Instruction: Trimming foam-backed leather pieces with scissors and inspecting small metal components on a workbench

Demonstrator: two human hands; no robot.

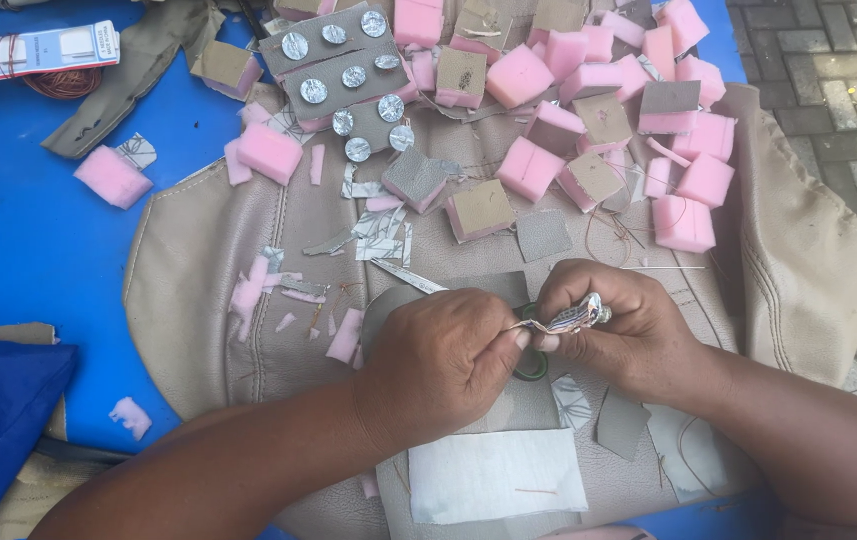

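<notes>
1. White sheet [497,475], lying flat at the near edge, just below both hands.
2. Left hand [439,360], fingers curled closed, pinching one end of a crumpled foil strip [567,319] between thumb and fingertips.
3. Right hand [621,325], fingers likewise closed around the other end of the foil strip; the strip spans the small gap between the two hands.
4. Green ring [532,366], partly hidden beneath the fingers, resting on a grey card piece [494,290].
5. Beige leatherette cover [199,300], spread over the blue table [29,230] and bearing foil scraps and pink foam offcuts.
6. Pink foam blocks [604,100], many faced with grey card, heaped at the far side.
7. Foil-covered discs [354,75], set in rows on grey card, far left of the heap.
8. Needle packet [37,48] with a copper wire coil [64,83], at the far left corner.
</notes>
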